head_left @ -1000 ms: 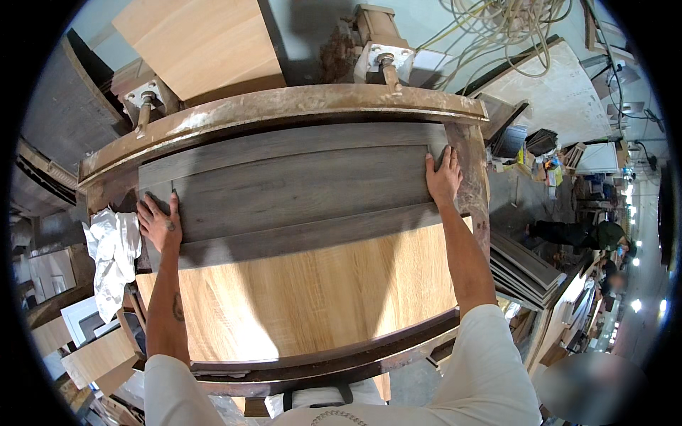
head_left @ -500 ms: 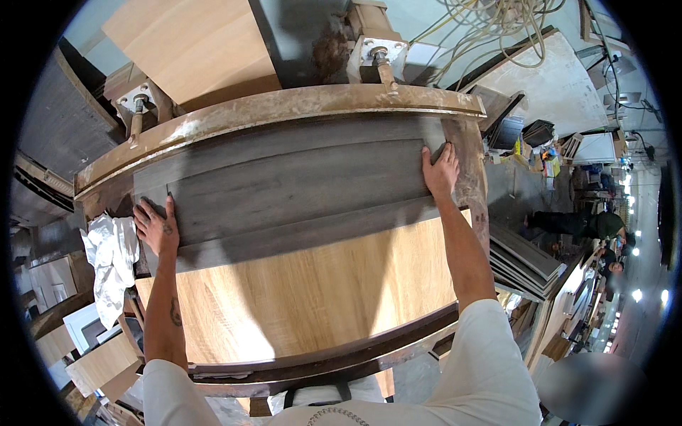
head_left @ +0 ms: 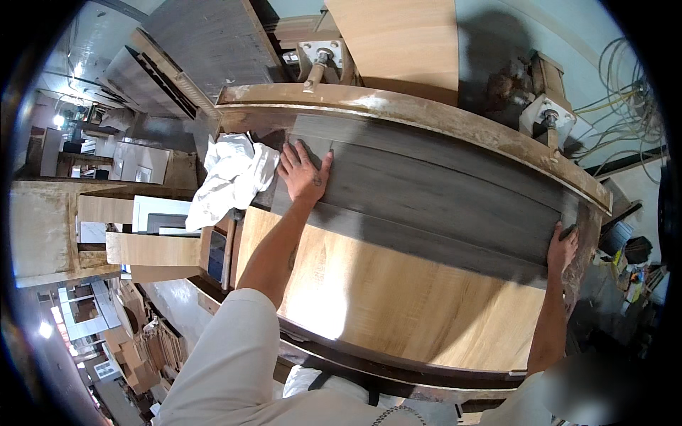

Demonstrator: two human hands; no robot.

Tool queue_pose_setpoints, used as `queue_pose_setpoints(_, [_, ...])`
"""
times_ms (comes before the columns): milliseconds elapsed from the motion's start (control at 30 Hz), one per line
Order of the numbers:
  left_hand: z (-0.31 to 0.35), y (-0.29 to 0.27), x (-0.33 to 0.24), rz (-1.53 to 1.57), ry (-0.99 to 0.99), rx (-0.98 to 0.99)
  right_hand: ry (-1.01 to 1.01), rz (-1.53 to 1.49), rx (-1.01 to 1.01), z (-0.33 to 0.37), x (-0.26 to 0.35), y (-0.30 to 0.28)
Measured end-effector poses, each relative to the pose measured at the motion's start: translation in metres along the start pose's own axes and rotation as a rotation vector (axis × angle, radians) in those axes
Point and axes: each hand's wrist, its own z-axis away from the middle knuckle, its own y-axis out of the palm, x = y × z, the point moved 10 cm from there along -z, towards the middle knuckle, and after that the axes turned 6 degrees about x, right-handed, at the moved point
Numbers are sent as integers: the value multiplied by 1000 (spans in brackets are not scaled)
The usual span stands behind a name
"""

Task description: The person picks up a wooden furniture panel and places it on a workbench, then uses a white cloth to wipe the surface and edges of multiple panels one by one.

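A dark grey wood-grain panel (head_left: 426, 190) with a recessed middle and raised borders lies across the workbench, over a light wood-grain board (head_left: 405, 302). My left hand (head_left: 305, 174) rests flat on the grey panel's left end, fingers spread. At the opposite end, my right hand (head_left: 563, 248) touches the right edge with its fingers apart, thumb up at the corner. Neither hand is wrapped round anything. Next to my left hand a crumpled white cloth (head_left: 231, 174) hangs over the bench's left side.
A curved wooden beam (head_left: 426, 128) runs along the bench's far side, with two metal clamp cylinders (head_left: 323, 57) behind it. A pale board (head_left: 405, 50) leans between them. Coiled cables (head_left: 618, 106) hang at the far right. Cabinet parts and stacked boards (head_left: 153, 355) fill the left.
My view has swung to the left, so the bench appears farther right and more of the left side shows. Both hands stay on the panel's ends.
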Motion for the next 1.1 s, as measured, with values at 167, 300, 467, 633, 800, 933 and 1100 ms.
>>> queue_pose_setpoints(167, [5,-2,3,4,-9,-25,-14,-36,14,-6,2,6])
queue_pose_setpoints(300, [3,-3,-1,11,-25,-9,-25,-26,-24,-12,-3,7])
queue_pose_setpoints(467, [2,0,1,34,-37,8,-23,-52,-14,-5,0,2])
queue_pose_setpoints(633, [2,-1,2,46,-36,26,-21,-50,-2,-2,2,2])
queue_pose_setpoints(800, [1,-1,2,54,-32,16,-12,-64,-18,-6,3,1])
queue_pose_setpoints(933, [3,-1,1,49,-25,8,12,-64,18,-3,1,0])
queue_pose_setpoints(1100, [2,-3,-2,34,-4,-13,-6,-75,2,-4,-1,1])
